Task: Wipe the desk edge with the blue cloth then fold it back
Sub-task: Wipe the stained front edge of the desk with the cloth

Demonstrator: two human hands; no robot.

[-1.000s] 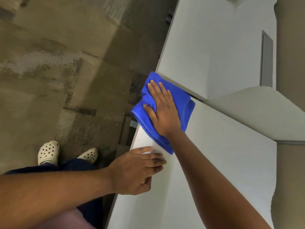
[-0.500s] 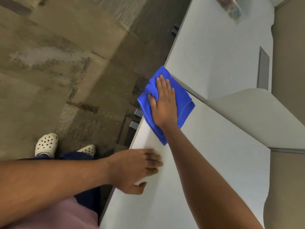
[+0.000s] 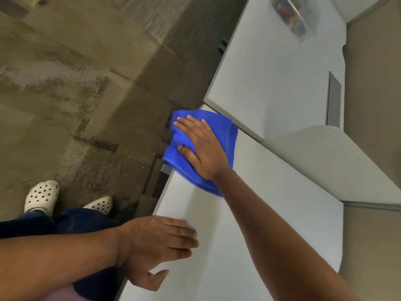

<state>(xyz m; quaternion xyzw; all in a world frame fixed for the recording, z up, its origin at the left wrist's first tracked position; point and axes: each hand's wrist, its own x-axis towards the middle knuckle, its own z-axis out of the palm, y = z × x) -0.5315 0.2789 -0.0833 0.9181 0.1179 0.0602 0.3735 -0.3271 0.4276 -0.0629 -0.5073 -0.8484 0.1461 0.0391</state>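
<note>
A folded blue cloth lies over the left edge of the white desk, part of it hanging past the edge. My right hand presses flat on the cloth, fingers spread toward the edge, thumb tucked into a fold. My left hand rests palm down on the desk edge nearer to me, fingers extended, holding nothing.
A second white desk adjoins at the far side, with a blurred clear packet on it. A beige divider panel rises at right. Brown carpet lies left, with my white clogs.
My right hand has turned its fingers leftward toward the edge and bunched the cloth. My left hand has flattened on the desk edge.
</note>
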